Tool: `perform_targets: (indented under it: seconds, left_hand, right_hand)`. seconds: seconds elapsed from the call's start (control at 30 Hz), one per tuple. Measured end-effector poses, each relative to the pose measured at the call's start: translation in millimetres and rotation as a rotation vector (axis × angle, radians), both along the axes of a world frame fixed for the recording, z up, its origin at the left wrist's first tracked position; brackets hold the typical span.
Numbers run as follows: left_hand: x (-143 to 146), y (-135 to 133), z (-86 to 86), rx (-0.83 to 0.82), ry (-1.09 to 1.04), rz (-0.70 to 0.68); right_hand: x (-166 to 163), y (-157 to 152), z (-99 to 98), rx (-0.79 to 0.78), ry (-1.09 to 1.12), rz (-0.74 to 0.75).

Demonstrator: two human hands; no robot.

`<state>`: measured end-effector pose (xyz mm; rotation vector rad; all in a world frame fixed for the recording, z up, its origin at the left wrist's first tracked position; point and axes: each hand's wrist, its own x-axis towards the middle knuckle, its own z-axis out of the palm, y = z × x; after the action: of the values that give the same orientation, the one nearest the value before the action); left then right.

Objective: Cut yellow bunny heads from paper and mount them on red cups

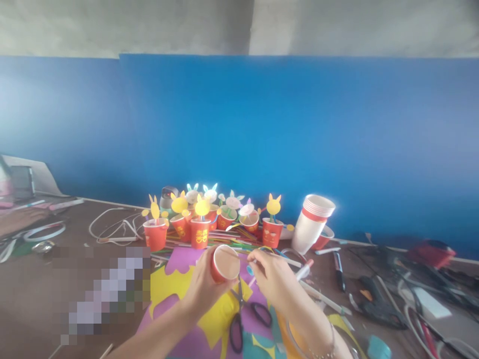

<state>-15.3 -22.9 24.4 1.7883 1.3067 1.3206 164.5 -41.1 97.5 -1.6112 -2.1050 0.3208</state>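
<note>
A red paper cup (226, 263) is gripped in my left hand (204, 279), its white-rimmed mouth tilted toward me. To the right of the cup, my right hand (271, 274) has its fingers pinched together. A small light-blue round piece (250, 269) shows just below those fingertips; whether they hold it I cannot tell. Black-handled scissors (239, 319) lie beneath and between my hands, on cut sheets of yellow paper (213, 319) and purple paper (183, 259).
Behind stand several red cups (200, 233) with paper rabbit figures, beside thin coloured sticks (239, 242). A stack of white cups (312, 224) leans at the right, near a marker (339, 271) and a black glue gun (379, 301). Another person's hand (22, 219) is far left.
</note>
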Motion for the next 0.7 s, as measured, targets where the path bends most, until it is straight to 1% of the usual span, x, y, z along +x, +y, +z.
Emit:
perform_targets:
  seconds: [0.1, 0.27, 0.43, 0.53, 0.63, 0.7]
  left_hand:
    - [1.2, -0.7, -0.5, -0.026, -0.018, 0.029]
    - [3.4, 1.3, -6.9, -0.026, -0.032, 0.054]
    - [6.8, -1.3, -9.5, 0.048, 0.014, -0.006]
    - [9.0, -5.8, -8.5, 0.091, 0.046, -0.076]
    - [10.1, -7.8, -7.7, 0.119, 0.059, -0.153]
    - [9.4, -5.3, -7.5, 0.103, 0.032, -0.126]
  right_hand:
    - [-9.8, -3.3, 0.3, -0.025, -0.075, -0.040]
    - [-25.9, -11.4, -1.0, -0.093, -0.190, -0.088]
    - [-32.5, -14.5, -7.7, -0.107, -0.159, -0.056]
    - [-34.8, -15.1, -10.4, -0.117, -0.113, -0.058]
    - [-34.2, -15.3, -7.2, -0.099, -0.081, -0.058]
    - [-30.0, -15.4, -0.7, -0.118, -0.123, -0.066]
